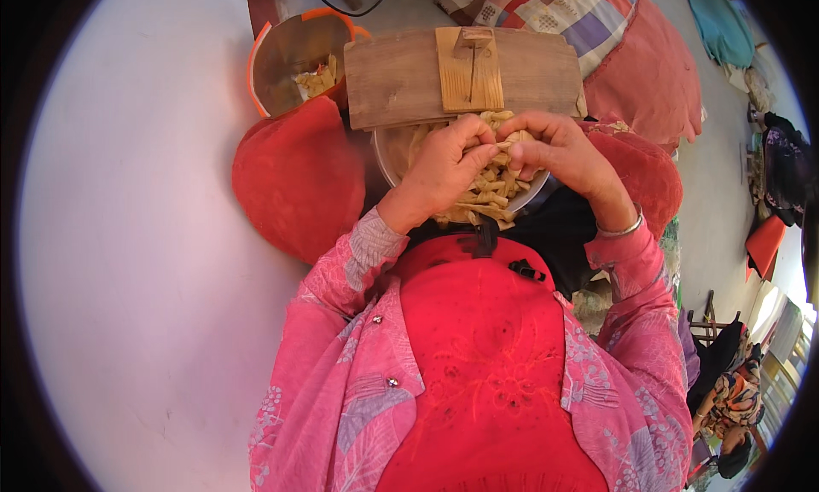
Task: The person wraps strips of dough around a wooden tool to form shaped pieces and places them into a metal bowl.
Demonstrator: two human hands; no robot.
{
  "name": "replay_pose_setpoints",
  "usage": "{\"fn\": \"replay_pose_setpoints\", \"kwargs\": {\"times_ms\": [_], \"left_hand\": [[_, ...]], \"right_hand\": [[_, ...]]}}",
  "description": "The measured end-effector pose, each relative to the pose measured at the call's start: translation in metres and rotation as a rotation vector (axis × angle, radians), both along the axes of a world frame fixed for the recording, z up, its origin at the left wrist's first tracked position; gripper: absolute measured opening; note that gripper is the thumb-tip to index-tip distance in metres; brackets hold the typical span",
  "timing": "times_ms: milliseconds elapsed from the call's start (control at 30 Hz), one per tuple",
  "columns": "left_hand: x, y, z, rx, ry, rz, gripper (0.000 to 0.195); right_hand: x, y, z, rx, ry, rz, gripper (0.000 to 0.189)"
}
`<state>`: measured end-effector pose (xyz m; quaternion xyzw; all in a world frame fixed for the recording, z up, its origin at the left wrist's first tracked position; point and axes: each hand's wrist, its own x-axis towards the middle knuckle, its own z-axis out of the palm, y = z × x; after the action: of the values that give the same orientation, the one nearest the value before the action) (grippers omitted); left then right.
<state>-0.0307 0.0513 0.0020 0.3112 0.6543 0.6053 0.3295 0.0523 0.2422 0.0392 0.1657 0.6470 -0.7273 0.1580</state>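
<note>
Both hands meet above a pale bowl (536,194) heaped with tan, folded or knotted strips (491,191). My left hand (448,162) comes in from the left and pinches one end of a tan strip between thumb and forefinger. With bent fingers, my right hand (556,150) grips the same strip just to the right, its wrist wearing a bangle. The fingers partly hide the strip. Beyond the hands, a wooden board (390,76) lies across the bowl's far side. A lighter wood piece on it bears an upright block (477,38) and a thin metal rod or spike (473,76).
An orange-rimmed bucket (256,70) at the upper left holds some tan strips. Red cloth covers both knees, either side of the bowl. A checked cloth (544,12) and a pink cloth (646,76) lie at the upper right. Another person (736,396) is at the far lower right.
</note>
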Motion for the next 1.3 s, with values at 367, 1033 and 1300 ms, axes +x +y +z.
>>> {"fn": "replay_pose_setpoints", "kwargs": {"times_ms": [367,1033,1300], "left_hand": [[-0.014,-0.009,0.005,-0.043,-0.007,-0.15,0.015],[-0.008,0.001,0.008,-0.089,0.012,-0.292,0.02],[-0.054,0.001,-0.022,-0.096,-0.239,-0.033,0.021]], "right_hand": [[0.012,-0.001,0.027,1.053,0.482,0.313,0.026],[0.026,0.008,-0.013,-0.244,-0.119,-0.046,0.022],[-0.015,0.01,-0.037,0.1,0.142,-0.199,0.015]]}}
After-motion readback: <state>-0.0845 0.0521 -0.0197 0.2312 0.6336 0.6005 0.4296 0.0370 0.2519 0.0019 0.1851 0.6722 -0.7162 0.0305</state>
